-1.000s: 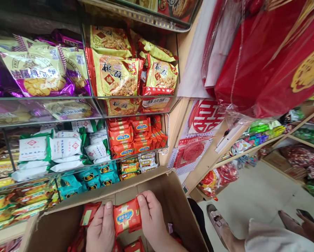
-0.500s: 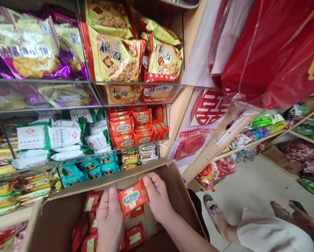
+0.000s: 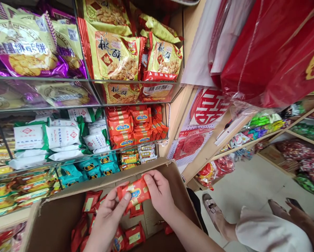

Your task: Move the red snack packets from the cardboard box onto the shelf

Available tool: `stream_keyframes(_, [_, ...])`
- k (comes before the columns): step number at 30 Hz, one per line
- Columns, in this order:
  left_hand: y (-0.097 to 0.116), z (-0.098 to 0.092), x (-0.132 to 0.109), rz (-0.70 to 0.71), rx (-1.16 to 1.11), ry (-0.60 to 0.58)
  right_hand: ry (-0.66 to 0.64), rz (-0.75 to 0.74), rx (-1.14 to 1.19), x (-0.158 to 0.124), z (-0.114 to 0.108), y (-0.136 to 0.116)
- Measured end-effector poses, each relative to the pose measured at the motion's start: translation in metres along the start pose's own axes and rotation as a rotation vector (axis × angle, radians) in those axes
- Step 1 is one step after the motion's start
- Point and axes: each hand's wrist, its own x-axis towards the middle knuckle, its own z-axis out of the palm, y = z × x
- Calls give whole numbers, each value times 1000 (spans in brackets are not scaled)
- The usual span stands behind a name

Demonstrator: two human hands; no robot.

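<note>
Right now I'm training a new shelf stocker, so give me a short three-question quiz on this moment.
1. True or false: the left hand and right hand both hold one red snack packet.
2. The stacked orange-red packets sit: A) right of the white-and-green packs; B) left of them; C) directly below them.
3. Fill in: more loose red packets lie inside the ____ beneath the hands.
Key: 1 true; 2 A; 3 cardboard box.
</note>
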Motion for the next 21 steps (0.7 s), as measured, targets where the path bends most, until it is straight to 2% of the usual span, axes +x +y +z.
stream_keyframes(2, [-5, 3, -3, -7, -132, 25, -3, 95, 174, -7, 6, 5])
stream_keyframes(4, [-11, 8, -5, 7, -218, 45, -60, 173, 314, -15, 11, 9])
stream_keyframes(6, [-16, 12, -7, 7, -241, 44, -117, 198, 338, -21, 12, 10])
stream_keyframes(9, [-16, 12, -7, 50, -137, 77, -140, 171, 220, -23, 3, 2])
stream_keyframes(12, [-9, 5, -3, 99, 58, 47, -290, 95, -22, -25, -8, -7])
stream_keyframes(14, [-4, 1, 0, 69, 103, 16, -356, 62, -131, -31, -11, -10])
stream_keyframes(18, [-5, -1, 2, 40, -60, 58, -240, 86, -55, -36, -11, -15])
stream_keyframes(21, [-16, -5, 2, 61, -33, 55, -110, -69, -194, -9, -26, -34])
